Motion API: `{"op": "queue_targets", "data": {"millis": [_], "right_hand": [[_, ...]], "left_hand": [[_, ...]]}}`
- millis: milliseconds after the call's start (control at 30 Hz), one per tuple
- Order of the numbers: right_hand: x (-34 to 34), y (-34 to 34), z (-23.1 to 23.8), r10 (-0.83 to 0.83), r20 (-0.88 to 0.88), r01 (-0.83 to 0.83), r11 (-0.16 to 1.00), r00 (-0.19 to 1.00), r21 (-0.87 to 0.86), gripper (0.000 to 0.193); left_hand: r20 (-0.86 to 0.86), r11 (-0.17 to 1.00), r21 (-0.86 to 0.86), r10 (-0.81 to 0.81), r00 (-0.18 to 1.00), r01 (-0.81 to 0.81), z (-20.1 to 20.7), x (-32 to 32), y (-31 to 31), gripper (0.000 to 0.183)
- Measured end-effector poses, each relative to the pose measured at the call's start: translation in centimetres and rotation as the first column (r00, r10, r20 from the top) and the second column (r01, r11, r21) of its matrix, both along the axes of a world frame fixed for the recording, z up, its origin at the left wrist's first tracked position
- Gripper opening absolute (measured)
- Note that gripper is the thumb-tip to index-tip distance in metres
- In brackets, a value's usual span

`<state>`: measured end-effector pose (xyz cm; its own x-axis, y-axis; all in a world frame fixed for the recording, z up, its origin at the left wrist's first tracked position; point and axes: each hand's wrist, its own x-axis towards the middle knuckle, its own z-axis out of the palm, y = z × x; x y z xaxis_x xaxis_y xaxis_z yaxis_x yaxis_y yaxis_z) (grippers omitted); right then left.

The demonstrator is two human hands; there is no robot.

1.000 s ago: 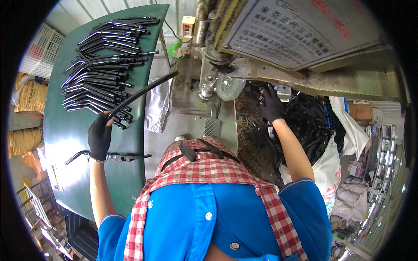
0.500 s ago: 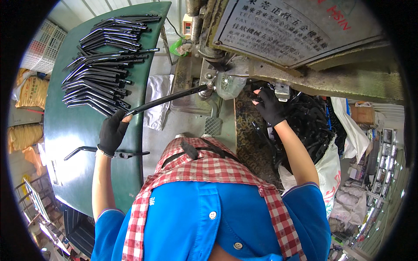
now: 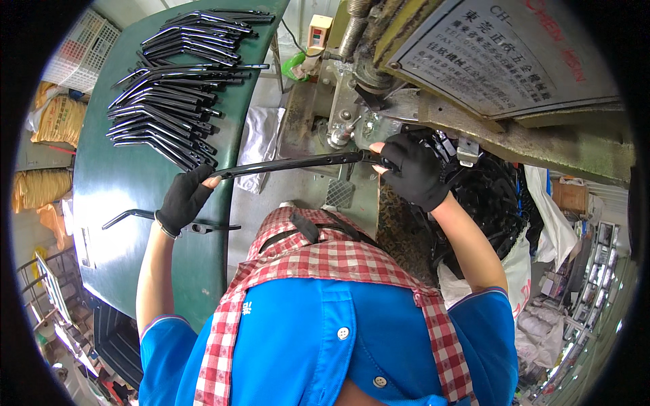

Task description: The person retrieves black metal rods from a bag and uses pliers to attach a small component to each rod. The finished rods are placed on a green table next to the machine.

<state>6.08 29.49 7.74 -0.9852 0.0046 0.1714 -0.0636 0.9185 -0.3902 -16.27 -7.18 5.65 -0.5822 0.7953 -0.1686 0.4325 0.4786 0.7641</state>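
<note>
Left grip (image 3: 186, 199), in a fingerless black glove, is closed on the left end of a long black tube (image 3: 298, 164), which shows just past the bare thumb. Right grip (image 3: 414, 172), gloved alike, is closed about the tube's other end; its fingers cover the tip, so one cannot tell whether a small separate part is pinched there too. Between the two hands the tube hangs in the air, nearly level, rising slightly toward the right, with small holes showing along its right half.

Beneath its left part lies a crumpled silver bag (image 3: 254, 142), near the edge of the green surface (image 3: 135, 264). On that surface, beyond the left hand, rows of bent black tubes (image 3: 162, 122) lie close together and overlap. One bent black bar (image 3: 139, 213) lies apart from them, partly hidden by the left wrist.

Below the tube's right half is a ridged foot pedal (image 3: 340, 193). Just beyond the right hand stands a heavy machine with a metal plate (image 3: 501, 64) and a thick coil spring (image 3: 355, 30). To the right of that hand is a heap of black parts (image 3: 497, 196), with a white sack (image 3: 518, 264) beside it. Nearer the body is a worn dark board (image 3: 399, 230). The person wears a red-and-white checked apron (image 3: 325, 264) over a blue shirt (image 3: 291, 331). Farther off, a white crate (image 3: 84, 51) stands at the upper left.
</note>
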Motion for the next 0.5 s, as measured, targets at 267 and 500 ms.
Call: {"op": "queue_targets", "data": {"millis": [267,500], "right_hand": [[0.3,-0.7,1.8,0.041,0.004,-0.041,0.96,0.999,0.277,0.045],[0.6,-1.9,2.9,0.018,0.077,-0.034,0.979,0.997,0.203,0.039]], "left_hand": [[0.073,0.999,0.014,-0.036,0.997,0.035,-0.7,-0.4,-0.5,0.036],[0.132,0.995,-0.059,-0.071,0.989,0.079,0.6,-0.6,0.2,0.039]]}}
